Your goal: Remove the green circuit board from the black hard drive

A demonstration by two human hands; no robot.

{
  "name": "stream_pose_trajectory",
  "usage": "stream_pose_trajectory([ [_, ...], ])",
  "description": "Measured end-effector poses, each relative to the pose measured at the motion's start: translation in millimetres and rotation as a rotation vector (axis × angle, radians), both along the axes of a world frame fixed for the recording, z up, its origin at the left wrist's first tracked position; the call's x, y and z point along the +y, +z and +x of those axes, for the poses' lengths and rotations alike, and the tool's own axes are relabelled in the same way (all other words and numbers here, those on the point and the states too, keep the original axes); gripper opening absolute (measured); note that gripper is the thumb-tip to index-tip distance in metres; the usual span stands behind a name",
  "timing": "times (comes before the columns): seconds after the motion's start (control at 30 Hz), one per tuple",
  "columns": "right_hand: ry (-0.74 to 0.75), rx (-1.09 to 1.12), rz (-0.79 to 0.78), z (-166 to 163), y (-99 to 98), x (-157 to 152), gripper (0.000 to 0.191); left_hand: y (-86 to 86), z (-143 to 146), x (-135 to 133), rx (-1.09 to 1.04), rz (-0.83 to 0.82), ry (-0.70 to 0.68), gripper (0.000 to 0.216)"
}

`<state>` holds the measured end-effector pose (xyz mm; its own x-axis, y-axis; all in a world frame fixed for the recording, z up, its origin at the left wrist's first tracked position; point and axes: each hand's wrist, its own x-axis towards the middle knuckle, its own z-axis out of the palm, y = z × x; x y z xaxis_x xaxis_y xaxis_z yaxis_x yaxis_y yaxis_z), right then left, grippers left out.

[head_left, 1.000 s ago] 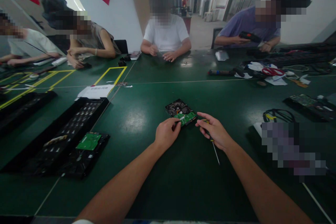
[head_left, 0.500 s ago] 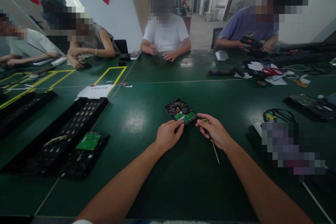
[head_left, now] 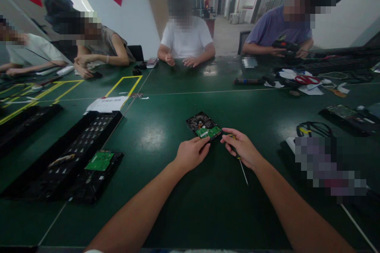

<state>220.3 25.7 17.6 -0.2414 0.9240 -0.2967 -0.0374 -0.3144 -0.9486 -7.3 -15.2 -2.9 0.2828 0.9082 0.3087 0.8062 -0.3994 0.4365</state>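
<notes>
A hard drive (head_left: 199, 119) with its green circuit board (head_left: 210, 131) facing up lies on the green table before me. My left hand (head_left: 192, 152) grips its near edge, fingertips by the board and the thumb lower down. My right hand (head_left: 242, 146) is closed around a screwdriver (head_left: 244, 172) with a yellow and black handle; the shaft points back toward me, away from the drive. The right fingertips are at the drive's right corner, and whether they touch it I cannot tell.
To the left, a long black tray (head_left: 97, 126) stands beside another drive with a green board (head_left: 99, 161). A looped black cable (head_left: 316, 128) and a pixelated object (head_left: 326, 166) lie right. Across the table, several people sit; cables and papers (head_left: 308, 81) pile up at the far right.
My left fingers have shifted slightly to the right along the drive's near edge. The right hand and screwdriver look almost unchanged.
</notes>
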Motion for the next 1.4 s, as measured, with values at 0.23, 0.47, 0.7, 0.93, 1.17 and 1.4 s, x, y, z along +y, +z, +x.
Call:
stream_pose_trajectory([
  [0.23, 0.003, 0.018, -0.019, 0.7, -0.4, 0.1, 0.053, 8.8, -1.4, 2.0, 0.193, -0.073, 0.180, 0.051],
  [0.47, -0.003, 0.024, -0.021, 0.3, -1.0, 0.5, 0.052, 3.3, 2.6, 0.3, 0.210, -0.097, 0.125, 0.053],
  [0.7, -0.010, 0.021, -0.019, 0.4, -3.5, 2.3, 0.051, 7.9, 2.9, 3.4, 0.193, -0.195, 0.283, 0.080],
  [0.93, 0.003, 0.017, 0.002, 2.2, -6.2, 2.7, 0.046, 8.0, 1.1, 8.4, 0.081, -0.275, 0.329, 0.069],
  [1.17, -0.017, 0.061, 0.029, 2.9, -3.9, 2.8, 0.039, 5.1, -3.2, 8.5, -0.062, -0.234, 0.273, 0.064],
  [1.4, 0.008, 0.179, -0.026, 3.3, 7.6, -1.3, 0.035, 0.0, -2.8, 5.5, -0.245, -0.091, 0.168, 0.063],
])
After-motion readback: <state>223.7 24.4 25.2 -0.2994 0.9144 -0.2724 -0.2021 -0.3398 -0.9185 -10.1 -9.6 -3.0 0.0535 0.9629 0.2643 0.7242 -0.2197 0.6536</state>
